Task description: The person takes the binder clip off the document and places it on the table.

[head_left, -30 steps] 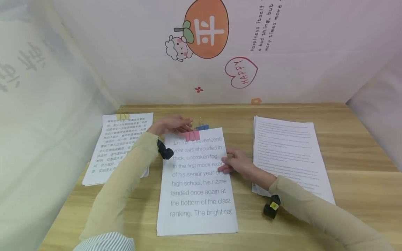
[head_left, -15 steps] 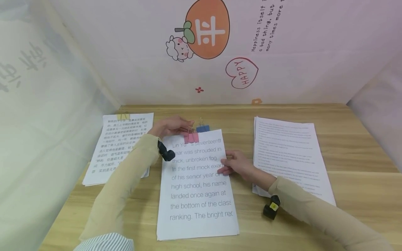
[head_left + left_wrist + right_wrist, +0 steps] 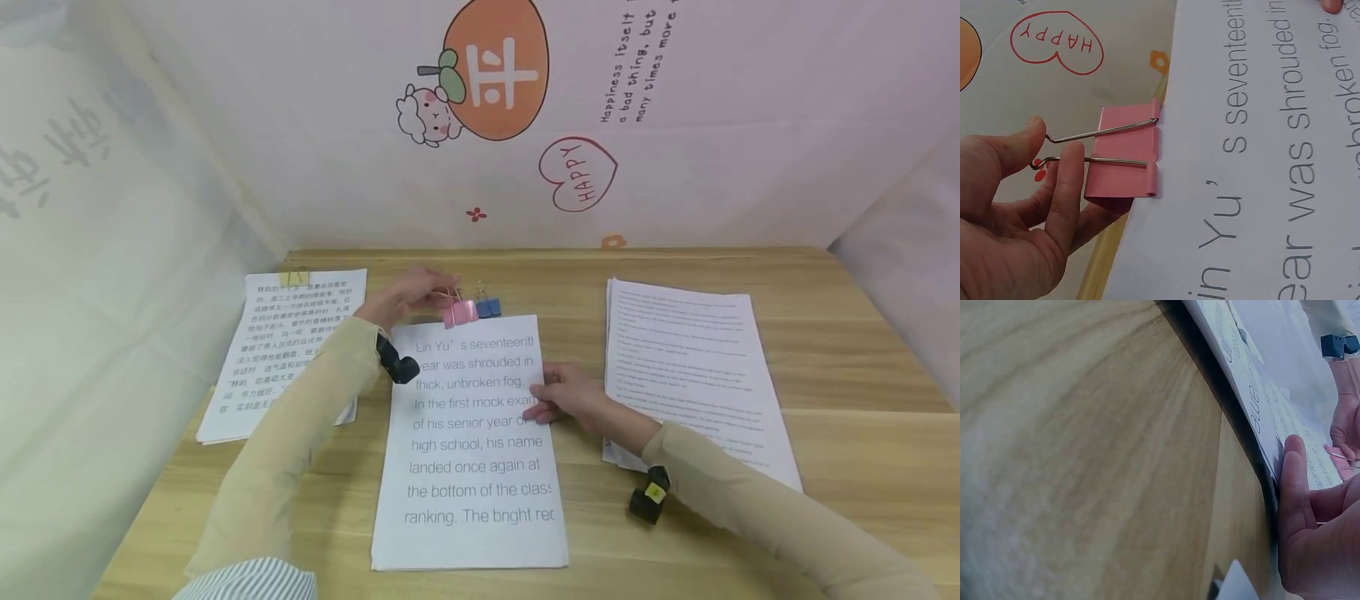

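Observation:
My left hand [image 3: 408,296] pinches the wire handles of a pink binder clip [image 3: 1124,147] between thumb and fingers. The clip's mouth faces the top edge of a paper stack [image 3: 472,467] printed in large English text. In the head view the clip lies just beyond that edge; whether it still touches the paper I cannot tell. On the stack's right edge, my right hand [image 3: 573,398] grips the sheets, its thumb [image 3: 1294,465] on top and the other fingers partly hidden. A blue binder clip [image 3: 488,308] sits close to the pink one, behind the stack.
At the left lies a paper stack [image 3: 288,350] with Chinese text and a yellow binder clip [image 3: 294,278] at its top. Another stack [image 3: 686,375] in small print lies at the right, partly under the right forearm. A printed cloth wall [image 3: 360,167] closes off the table's back.
The pink binder clip has gone from overlapping the stack's top edge to just beyond it, drawn away by my left hand. The stack has shifted slightly; my right hand keeps its hold.

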The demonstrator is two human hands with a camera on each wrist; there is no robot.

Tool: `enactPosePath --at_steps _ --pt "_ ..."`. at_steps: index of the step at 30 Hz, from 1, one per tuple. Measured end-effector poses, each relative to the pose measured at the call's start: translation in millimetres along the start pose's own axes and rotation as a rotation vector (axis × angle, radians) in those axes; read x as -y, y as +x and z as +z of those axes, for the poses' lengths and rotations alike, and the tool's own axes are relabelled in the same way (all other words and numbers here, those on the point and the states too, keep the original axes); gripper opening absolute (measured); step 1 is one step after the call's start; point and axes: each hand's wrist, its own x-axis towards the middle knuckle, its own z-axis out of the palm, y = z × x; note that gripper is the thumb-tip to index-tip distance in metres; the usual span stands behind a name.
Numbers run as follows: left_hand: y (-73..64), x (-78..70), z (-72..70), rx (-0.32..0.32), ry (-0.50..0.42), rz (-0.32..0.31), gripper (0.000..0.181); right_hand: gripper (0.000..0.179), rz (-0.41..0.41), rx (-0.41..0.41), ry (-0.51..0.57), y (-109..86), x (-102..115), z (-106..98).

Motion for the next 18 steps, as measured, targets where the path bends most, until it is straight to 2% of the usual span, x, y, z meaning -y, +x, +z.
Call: enactPosePath --at_steps 4,7,12,18 --pt "5.4 -2.1 -4.8 -0.038 -0.047 0.034 0.039 0.044 0.01 -0.008 0.007 0.4 -1.1 -0.6" --pt "9.3 -0.6 -10.1 -0.064 -0.061 0.029 0.043 0.043 0.011 -0.011 0.01 0.0 -1.9 -0.4" --pt "11.5 4.7 -20.3 -0.099 0.025 0.017 0.048 0.042 0.009 0.0 0.013 -2.5 -3.0 -2.4" --pt "16.9 12.3 -29.0 -0.134 0.137 -0.001 0.046 0.041 0.001 0.005 0.011 -4.0 -3.1 -5.0"
